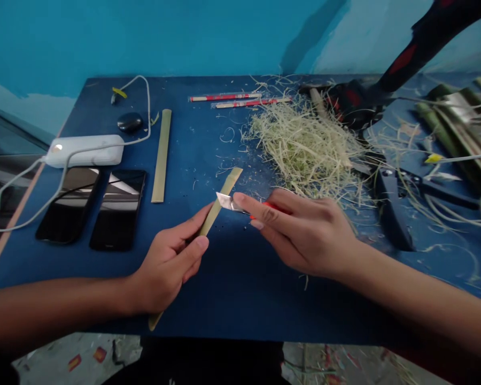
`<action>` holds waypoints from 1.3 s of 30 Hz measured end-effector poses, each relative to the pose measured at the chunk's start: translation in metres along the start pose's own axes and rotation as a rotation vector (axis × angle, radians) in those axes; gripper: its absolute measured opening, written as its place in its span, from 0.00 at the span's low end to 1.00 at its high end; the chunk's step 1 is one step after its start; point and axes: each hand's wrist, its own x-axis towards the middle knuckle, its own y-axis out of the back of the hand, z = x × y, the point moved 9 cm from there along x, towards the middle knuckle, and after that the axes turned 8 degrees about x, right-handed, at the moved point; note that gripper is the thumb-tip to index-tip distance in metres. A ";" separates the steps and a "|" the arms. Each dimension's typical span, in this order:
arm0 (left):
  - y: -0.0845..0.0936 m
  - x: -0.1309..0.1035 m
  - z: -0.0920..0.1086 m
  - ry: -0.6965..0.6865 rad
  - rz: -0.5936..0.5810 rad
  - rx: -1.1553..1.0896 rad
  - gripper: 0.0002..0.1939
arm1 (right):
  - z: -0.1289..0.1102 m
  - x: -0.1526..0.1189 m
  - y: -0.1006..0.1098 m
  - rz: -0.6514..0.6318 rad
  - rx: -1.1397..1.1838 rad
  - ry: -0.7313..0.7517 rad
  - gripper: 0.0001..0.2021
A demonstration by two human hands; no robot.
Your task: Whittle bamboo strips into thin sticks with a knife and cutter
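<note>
My left hand [172, 262] is closed around a long, flat, pale green bamboo strip [231, 180], which slants up and away from the table's front edge. In my right hand [304, 230] is a utility knife [260, 211] with some red on its handle, mostly covered by my fingers. Its bare blade [224, 200] lies across the strip, a little beyond my left fingers, and my right index finger rests along the blade's back. Another flat bamboo strip [161, 160] lies on the table to the left of the blade.
A heap of thin shavings [308, 144] spreads behind my right hand. Dark-handled cutters [393, 208] and a black-and-red power tool [353, 104] stand to the right, near stacked bamboo pieces [460, 128]. Two phones [118, 211] and a corded white power bank [86, 151] lie left.
</note>
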 end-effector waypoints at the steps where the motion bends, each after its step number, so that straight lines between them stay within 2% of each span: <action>1: 0.000 0.000 0.000 0.004 0.003 0.008 0.39 | 0.001 0.000 0.001 0.005 -0.015 0.001 0.21; 11: -0.001 0.004 0.001 0.023 0.024 0.106 0.37 | 0.036 -0.001 -0.001 -0.034 -0.187 -0.106 0.20; 13: 0.001 0.000 0.002 0.011 0.044 0.134 0.36 | 0.048 -0.001 0.008 -0.003 -0.286 -0.153 0.20; 15: 0.002 -0.004 0.002 -0.007 0.065 0.167 0.34 | 0.065 -0.003 0.027 0.060 -0.397 -0.234 0.20; 18: 0.002 -0.005 0.000 -0.022 0.082 0.156 0.33 | 0.075 -0.005 0.052 0.179 -0.328 -0.279 0.20; 20: 0.001 -0.003 -0.002 0.006 0.078 0.098 0.35 | 0.068 -0.003 0.049 0.171 -0.212 -0.230 0.22; 21: 0.001 -0.001 -0.004 0.031 0.071 0.061 0.37 | 0.057 -0.003 0.048 0.216 -0.177 -0.161 0.22; 25: -0.001 0.003 -0.009 0.121 0.060 -0.076 0.37 | 0.025 -0.001 0.013 0.138 -0.004 -0.008 0.13; 27: 0.001 0.003 -0.008 0.111 0.068 -0.142 0.34 | 0.014 -0.002 -0.001 0.082 0.052 0.012 0.11; 30: 0.001 0.002 -0.008 0.109 0.041 -0.256 0.30 | 0.002 -0.003 -0.013 0.025 0.107 0.026 0.10; 36: -0.003 0.000 -0.012 0.177 0.011 -0.329 0.35 | -0.015 -0.002 -0.027 -0.084 0.176 0.045 0.11; 39: -0.003 0.000 -0.012 0.202 0.022 -0.342 0.35 | -0.014 -0.002 -0.026 -0.091 0.177 0.024 0.11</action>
